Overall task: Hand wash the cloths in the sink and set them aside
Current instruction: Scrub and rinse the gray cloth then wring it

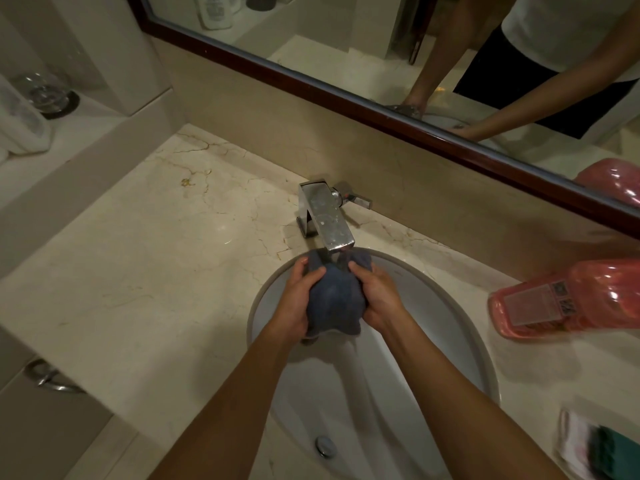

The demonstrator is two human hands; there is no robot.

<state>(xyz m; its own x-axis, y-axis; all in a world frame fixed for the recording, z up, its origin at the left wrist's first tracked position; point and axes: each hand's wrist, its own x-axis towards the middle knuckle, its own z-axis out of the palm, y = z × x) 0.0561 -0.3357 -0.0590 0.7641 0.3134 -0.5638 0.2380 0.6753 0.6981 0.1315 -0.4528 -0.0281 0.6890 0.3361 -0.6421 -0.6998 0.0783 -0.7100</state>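
Both hands, the left hand (296,299) and the right hand (379,297), grip a bunched blue cloth (334,299) from either side, holding it just under the faucet (327,216) spout above the white sink (450,306), with a pink bottle (568,299) lying on the marble surface (156,254) nearby.

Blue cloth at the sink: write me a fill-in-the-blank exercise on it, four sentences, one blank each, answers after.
1. The blue cloth is gripped by ____ hands, the left hand and the right hand.
2. The cloth is held directly under the spout of the ____.
3. The pink bottle lies on its ____ on the counter.
4. The hands work above the white ____.

Missing words: both; faucet; side; sink
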